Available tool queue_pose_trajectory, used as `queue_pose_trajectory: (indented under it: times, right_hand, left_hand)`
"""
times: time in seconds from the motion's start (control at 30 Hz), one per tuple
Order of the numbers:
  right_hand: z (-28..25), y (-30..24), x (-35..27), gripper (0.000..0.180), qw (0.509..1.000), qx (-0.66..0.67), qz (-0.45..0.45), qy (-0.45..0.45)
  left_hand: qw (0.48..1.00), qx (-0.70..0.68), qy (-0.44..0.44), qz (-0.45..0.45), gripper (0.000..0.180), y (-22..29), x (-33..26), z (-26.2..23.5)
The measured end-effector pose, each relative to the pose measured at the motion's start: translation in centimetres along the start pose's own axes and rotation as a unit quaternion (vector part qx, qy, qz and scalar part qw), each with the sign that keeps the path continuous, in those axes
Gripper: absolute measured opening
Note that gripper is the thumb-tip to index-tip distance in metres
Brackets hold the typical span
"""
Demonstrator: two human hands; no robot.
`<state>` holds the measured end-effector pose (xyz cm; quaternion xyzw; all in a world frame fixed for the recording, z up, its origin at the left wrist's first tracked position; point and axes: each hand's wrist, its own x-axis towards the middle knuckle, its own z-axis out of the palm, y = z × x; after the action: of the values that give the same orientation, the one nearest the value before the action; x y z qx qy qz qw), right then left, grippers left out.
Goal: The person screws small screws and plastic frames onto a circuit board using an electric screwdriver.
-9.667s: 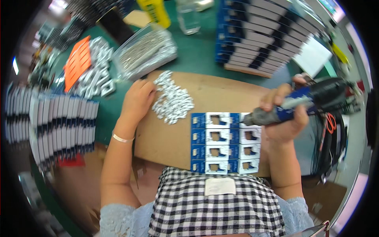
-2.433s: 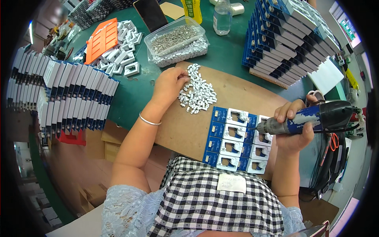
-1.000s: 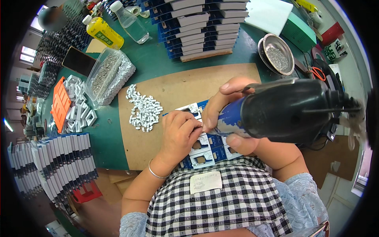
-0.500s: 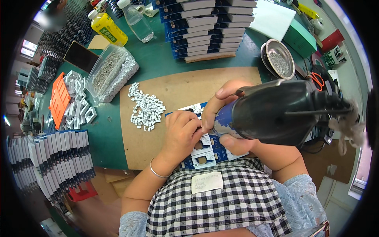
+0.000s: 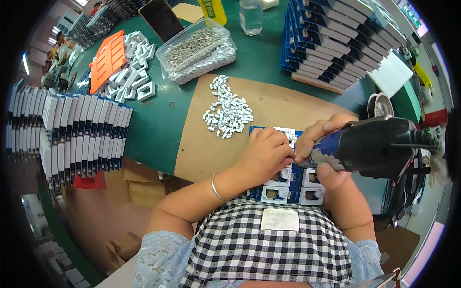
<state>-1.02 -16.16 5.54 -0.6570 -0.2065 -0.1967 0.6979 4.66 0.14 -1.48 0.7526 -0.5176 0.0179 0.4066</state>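
Observation:
My right hand [image 5: 311, 138] is wrapped round a black power screwdriver [image 5: 374, 146] with a worn blue front. The tool lies tilted, its nose pointing at my left fingertips. My left hand [image 5: 264, 156] is bent over the work with thumb and fingers pressed together by the tool's nose; whatever they pinch is hidden. Under both hands lies a blue circuit board [image 5: 296, 185] bearing white plastic frames [image 5: 275, 194] in rows. Left of the board, a heap of small white plastic pieces [image 5: 233, 113] is spread on a brown sheet [image 5: 201, 149].
Beyond the heap stands a clear tub [image 5: 168, 67] of small metal parts and white pieces. White frames [image 5: 137, 72] and an orange tray [image 5: 108, 60] lie to its left. Stacked boards rise at far right [image 5: 326, 43] and near left [image 5: 86, 137]. A metal bowl [image 5: 382, 106] sits right.
The whole scene has shifted rightward in the picture, bringing more of the left-hand stack into view. Both hands stay at the board, with the screwdriver still in my right hand.

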Motion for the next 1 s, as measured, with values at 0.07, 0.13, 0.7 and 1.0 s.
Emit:
queue_pose_trajectory:
  times: [0.07,0.13,0.7,1.0]
  right_hand:
    - [0.3,0.2,-0.4,0.064,0.999,0.025,0.014,0.042]
    - [0.1,0.3,-0.8,0.065,0.996,0.05,0.025,0.073]
    - [-1.8,-0.9,-2.0,0.071,0.952,0.115,0.036,0.28]
    - [-1.5,-1.0,-2.2,0.069,0.958,0.115,0.023,0.261]
  left_hand:
    - [1.0,0.003,0.003,0.0,0.022,0.1,0.0,0.1]
    - [1.0,0.006,0.004,0.0,0.021,0.2,0.0,0.0]
    - [0.963,0.16,0.061,-0.206,0.012,-11.6,0.2,-10.4]
    - [0.961,0.223,-0.023,-0.164,0.011,-10.8,0.7,-11.9]
